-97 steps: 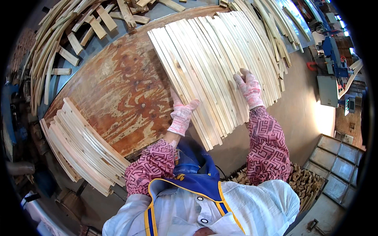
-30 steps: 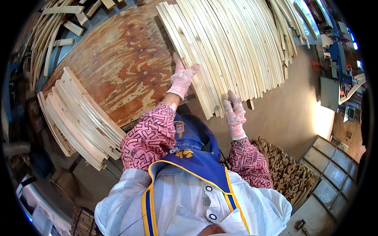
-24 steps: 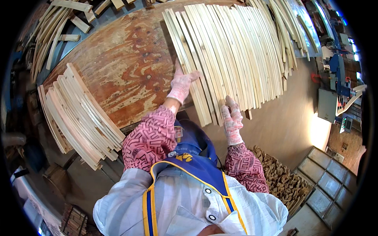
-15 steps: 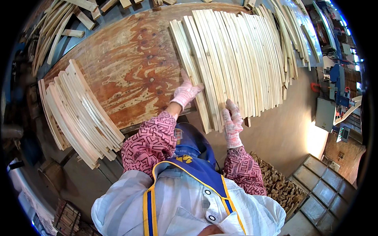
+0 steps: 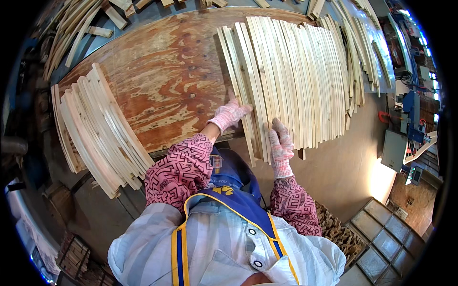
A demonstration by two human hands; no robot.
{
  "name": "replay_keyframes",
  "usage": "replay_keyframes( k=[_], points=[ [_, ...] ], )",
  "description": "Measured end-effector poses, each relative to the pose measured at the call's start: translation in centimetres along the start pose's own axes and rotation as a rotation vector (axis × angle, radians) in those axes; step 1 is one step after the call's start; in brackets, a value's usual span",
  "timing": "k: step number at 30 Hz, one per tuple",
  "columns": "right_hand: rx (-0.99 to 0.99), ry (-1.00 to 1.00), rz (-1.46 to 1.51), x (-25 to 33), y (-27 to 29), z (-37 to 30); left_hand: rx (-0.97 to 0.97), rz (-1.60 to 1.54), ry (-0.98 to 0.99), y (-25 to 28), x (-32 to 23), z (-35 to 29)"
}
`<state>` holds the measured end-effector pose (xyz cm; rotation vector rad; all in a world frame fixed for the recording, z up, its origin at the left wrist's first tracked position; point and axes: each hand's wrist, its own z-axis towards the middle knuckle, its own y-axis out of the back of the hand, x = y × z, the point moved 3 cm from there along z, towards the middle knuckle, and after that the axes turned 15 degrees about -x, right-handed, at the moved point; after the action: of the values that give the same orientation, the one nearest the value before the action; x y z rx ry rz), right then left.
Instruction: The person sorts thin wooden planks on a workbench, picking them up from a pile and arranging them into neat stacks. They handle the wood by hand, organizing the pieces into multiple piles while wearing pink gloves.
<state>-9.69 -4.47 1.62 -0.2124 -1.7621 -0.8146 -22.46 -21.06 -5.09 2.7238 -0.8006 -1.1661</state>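
Note:
A broad row of pale wooden strips (image 5: pixel 300 81) lies side by side on a worn plywood board (image 5: pixel 162 71), reaching over its near edge on the right. My left hand (image 5: pixel 230 115), in a pink-and-white knit glove, is at the left side of the row. Its fingers are apart, one pointing away along the outermost strip, and the thumb reaches to that strip's edge. My right hand (image 5: pixel 281 145), gloved alike, is against the near ends of the strips, fingers stretched out and pointing away. Neither hand is wrapped around a strip.
A smaller stack of wooden strips (image 5: pixel 102 128) overhangs the board's left end. Loose strips (image 5: pixel 76 33) lie at the far left, and more strips (image 5: pixel 365 47) at the far right. A heap of short wood offcuts (image 5: pixel 336 229) is low on the right, beside a metal grid (image 5: pixel 381 233).
The view has shifted slightly, moving the board and strips rightward in the picture. My left hand has slid a little left relative to the row; my right hand stays at the near ends.

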Motion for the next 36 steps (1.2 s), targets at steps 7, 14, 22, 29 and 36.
replay_keyframes(
  k=[7,14,22,29,36],
  points=[
    [-0.053,0.041,-0.089,-0.6,1.4,1.0,-0.209,0.319,-0.226,-1.7,-1.5,-3.0],
    [0.031,-0.008,-0.094,2.1,0.1,0.8,-0.019,0.515,-0.158,-1.7,-3.3,0.2],
    [0.182,0.049,0.097,6.6,-6.9,7.5,-0.115,0.389,-0.322,0.1,-1.9,1.1],
    [0.054,0.905,-0.294,18.8,-20.2,23.3,-0.063,0.400,-0.474,14.5,-8.6,1.8],
    [-0.119,0.618,-1.131,17.1,-27.5,44.7,-1.328,0.118,-0.240,40.8,-10.3,13.4]
  ],
)
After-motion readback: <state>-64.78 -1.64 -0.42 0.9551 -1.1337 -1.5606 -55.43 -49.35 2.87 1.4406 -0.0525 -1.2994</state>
